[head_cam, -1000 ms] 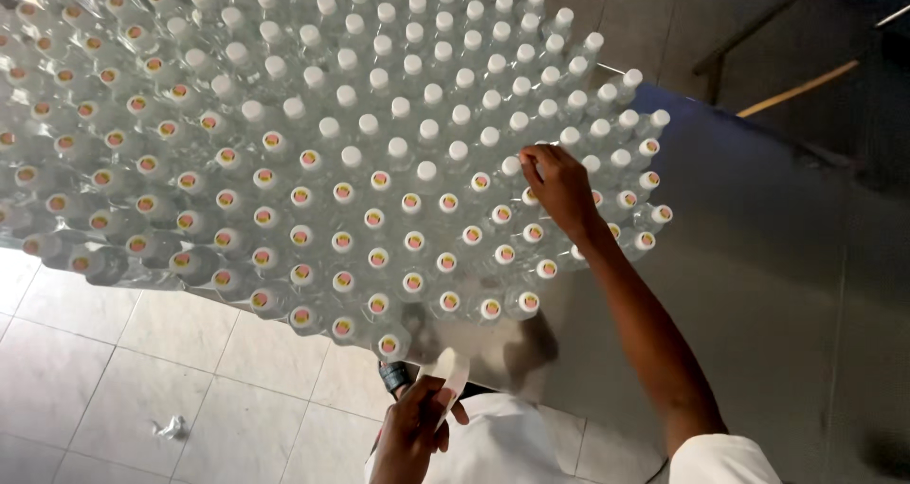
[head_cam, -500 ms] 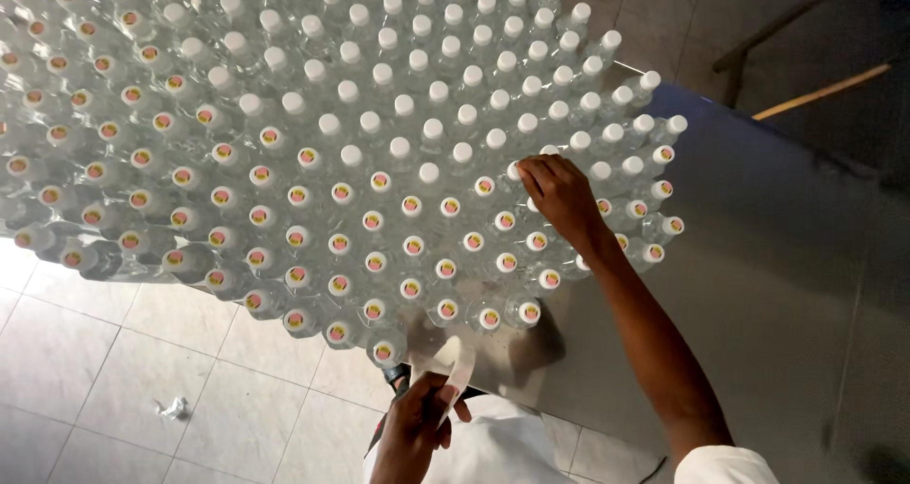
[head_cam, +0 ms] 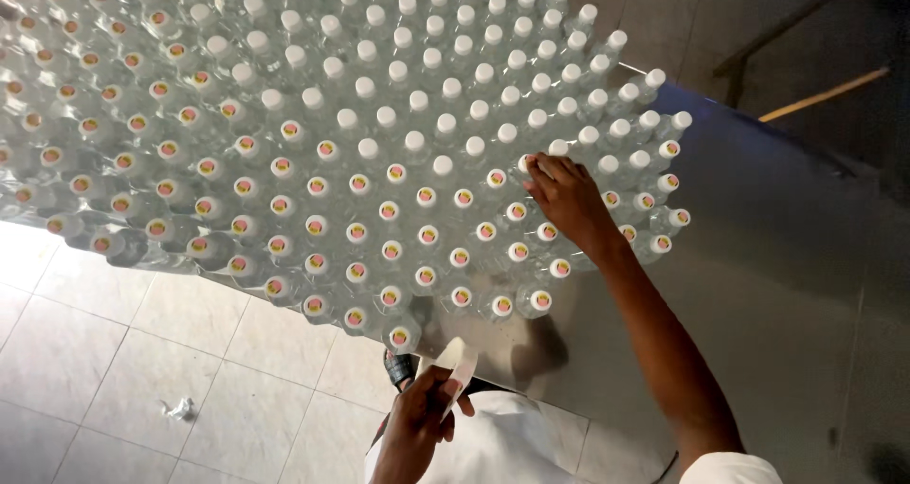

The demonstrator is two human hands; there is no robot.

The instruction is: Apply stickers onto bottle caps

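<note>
Several clear plastic bottles (head_cam: 379, 162) with white caps stand packed together on a steel table (head_cam: 758, 256). Caps in the near rows carry small round red-and-yellow stickers; the far rows have plain white caps. My right hand (head_cam: 567, 200) reaches over the bottles, its fingertips pressing on a cap at the boundary between stickered and plain rows. Down near my body, below the table's front edge, my left hand (head_cam: 422, 418) holds a white strip of sticker backing (head_cam: 455, 368).
The bare steel tabletop stretches to the right of the bottles. Below the table's edge lies a pale tiled floor (head_cam: 114, 370) with a crumpled scrap of paper (head_cam: 178, 408). A wooden stick (head_cam: 823, 93) leans at the far right.
My right hand has shifted a little left and farther up the rows onto another cap. The left hand with the strip stays near my body. The view has drifted slightly.
</note>
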